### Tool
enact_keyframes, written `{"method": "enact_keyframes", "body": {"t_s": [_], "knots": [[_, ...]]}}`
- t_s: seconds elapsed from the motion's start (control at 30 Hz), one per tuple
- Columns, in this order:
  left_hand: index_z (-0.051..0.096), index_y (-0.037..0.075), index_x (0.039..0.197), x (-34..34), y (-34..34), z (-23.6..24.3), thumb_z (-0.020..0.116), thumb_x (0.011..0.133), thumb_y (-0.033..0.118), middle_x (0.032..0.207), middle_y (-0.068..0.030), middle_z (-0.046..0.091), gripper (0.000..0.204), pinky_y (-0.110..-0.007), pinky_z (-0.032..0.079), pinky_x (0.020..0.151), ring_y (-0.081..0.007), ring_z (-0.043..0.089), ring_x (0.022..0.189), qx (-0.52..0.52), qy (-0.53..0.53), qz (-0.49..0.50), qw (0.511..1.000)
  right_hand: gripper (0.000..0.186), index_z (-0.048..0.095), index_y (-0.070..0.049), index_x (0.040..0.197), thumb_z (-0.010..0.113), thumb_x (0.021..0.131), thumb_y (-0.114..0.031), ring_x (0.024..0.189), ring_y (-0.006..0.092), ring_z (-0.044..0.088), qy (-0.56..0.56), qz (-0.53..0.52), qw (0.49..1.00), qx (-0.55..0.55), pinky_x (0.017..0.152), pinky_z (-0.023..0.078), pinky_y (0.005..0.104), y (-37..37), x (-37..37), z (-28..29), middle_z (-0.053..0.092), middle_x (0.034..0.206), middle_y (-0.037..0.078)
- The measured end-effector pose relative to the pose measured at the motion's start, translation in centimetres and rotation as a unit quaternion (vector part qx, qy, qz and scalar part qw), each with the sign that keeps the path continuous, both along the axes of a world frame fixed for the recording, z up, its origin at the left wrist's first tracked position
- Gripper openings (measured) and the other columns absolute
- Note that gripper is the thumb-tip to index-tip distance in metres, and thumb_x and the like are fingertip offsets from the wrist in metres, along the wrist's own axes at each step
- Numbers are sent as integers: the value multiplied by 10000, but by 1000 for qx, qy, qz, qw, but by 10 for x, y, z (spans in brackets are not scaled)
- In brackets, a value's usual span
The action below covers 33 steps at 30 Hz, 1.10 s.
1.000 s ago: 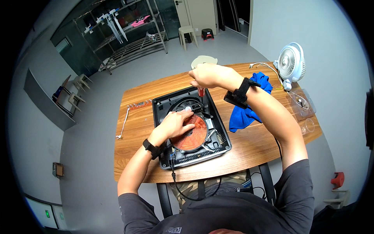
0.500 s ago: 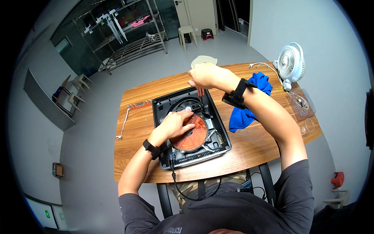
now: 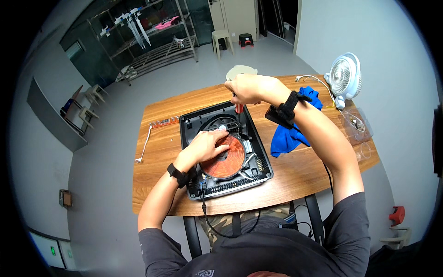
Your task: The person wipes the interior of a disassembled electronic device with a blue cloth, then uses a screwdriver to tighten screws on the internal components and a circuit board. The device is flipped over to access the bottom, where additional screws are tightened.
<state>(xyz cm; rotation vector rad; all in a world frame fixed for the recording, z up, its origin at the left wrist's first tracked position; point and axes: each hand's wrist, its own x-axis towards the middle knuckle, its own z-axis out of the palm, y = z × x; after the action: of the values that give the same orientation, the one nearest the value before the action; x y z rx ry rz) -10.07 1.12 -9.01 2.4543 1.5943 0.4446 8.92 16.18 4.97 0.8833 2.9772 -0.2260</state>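
Observation:
My right hand (image 3: 247, 90) grips a screwdriver with a red handle (image 3: 239, 108), held vertically over the upper right of an opened black appliance housing (image 3: 194, 122). Inside the housing is a round copper coil (image 3: 228, 164), with a black fan assembly above it, circuitry and wires. My left hand (image 3: 205, 148) lies across the coil's upper left, fingers apart, fingertips by a small white hub (image 3: 223, 128). The screwdriver's tip is too small to make out clearly. A black cable (image 3: 204, 207) runs from the housing over the table's front edge.
On the wooden table (image 3: 161, 180) are a narrow circuit board (image 3: 164, 122) with a white lead, a blue cloth (image 3: 286, 141), a white fan (image 3: 341, 74) and a clear plastic container (image 3: 355, 131). A cream round object (image 3: 240, 70) sits beyond my right hand. Shelving and stools stand behind.
My right hand has shifted and turned slightly on the screwdriver, staying over the same spot. My left hand stays on the coil. The whole view has moved very slightly.

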Motion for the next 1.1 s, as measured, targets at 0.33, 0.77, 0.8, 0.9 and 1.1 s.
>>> {"method": "enact_keyframes", "body": {"t_s": [0.33, 0.77, 0.8, 0.9, 1.1], "knots": [[648, -3, 1329, -21, 1, 16, 694, 973, 281, 1326, -237, 665, 458, -444, 515, 1061, -393, 646, 1219, 9, -37, -20, 999, 323, 605, 33, 1111, 697, 910, -202, 948, 451, 701, 45, 53, 995, 73, 824, 566, 520, 7, -2, -14, 721, 934, 276], [747, -16, 1108, -188, -22, 8, 742, 900, 134, 1034, -200, 762, 257, -409, 585, 873, -328, 741, 962, -32, 25, 259, 965, 320, 604, 29, 1081, 703, 928, -235, 924, 450, 701, 38, 27, 996, 79, 828, 569, 521, -2, 1, -10, 716, 897, 258], [748, -18, 1097, -193, -19, -3, 758, 890, 140, 1006, -199, 765, 261, -406, 586, 870, -330, 744, 952, -36, 34, 252, 966, 325, 608, 29, 1081, 706, 927, -240, 922, 449, 702, 37, 23, 996, 82, 828, 570, 521, -1, 4, -11, 717, 892, 257], [753, -17, 1051, -198, -19, -24, 747, 881, 124, 967, -193, 768, 221, -404, 584, 860, -329, 745, 932, -45, 51, 250, 966, 343, 619, 35, 1087, 713, 922, -251, 914, 451, 704, 43, 34, 994, 95, 823, 574, 520, -2, 4, -10, 720, 887, 259], [753, 1, 1034, -189, -15, -42, 768, 865, 132, 1005, -206, 761, 214, -442, 583, 877, -385, 727, 979, -51, 52, 286, 955, 360, 624, 46, 1104, 711, 924, -253, 906, 448, 709, 43, 35, 992, 114, 820, 583, 512, -3, 1, -13, 724, 887, 262]]}}
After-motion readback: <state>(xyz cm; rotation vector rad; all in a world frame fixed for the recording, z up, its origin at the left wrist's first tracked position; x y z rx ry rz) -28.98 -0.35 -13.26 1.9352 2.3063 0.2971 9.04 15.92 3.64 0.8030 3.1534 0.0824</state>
